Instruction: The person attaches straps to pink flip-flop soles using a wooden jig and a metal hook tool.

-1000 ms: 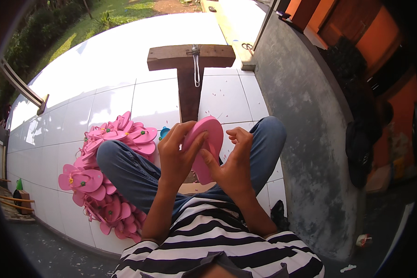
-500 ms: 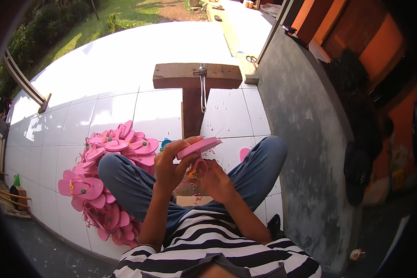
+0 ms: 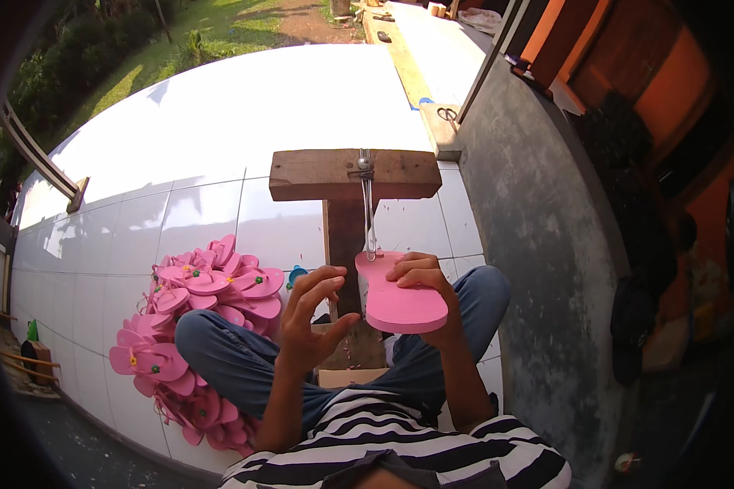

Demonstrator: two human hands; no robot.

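My right hand (image 3: 429, 285) grips a pink flip-flop (image 3: 405, 300), its broad end toward me and the textured face up. Its strap is out of sight. Left of it, my left hand (image 3: 314, 318) holds nothing, with thumb and fingers apart. The flip-flop's far end lies by the tip of a long looped metal wire tool (image 3: 369, 216); I cannot tell whether they touch. That tool hangs from a round metal fitting (image 3: 364, 165) on a T-shaped wooden stand (image 3: 310, 175) between my legs.
A big heap of pink flip-flops (image 3: 208, 281) with small flower trims lies by my left knee. Behind my left hand is a small blue object (image 3: 298, 274). Scissors (image 3: 447, 114) rest on a ledge at the far right. A grey wall (image 3: 530, 244) runs along my right.
The flip-flop has gone from my left hand to my right and now lies flatter, further right. My left hand has let go and opened. The view has tilted slightly.
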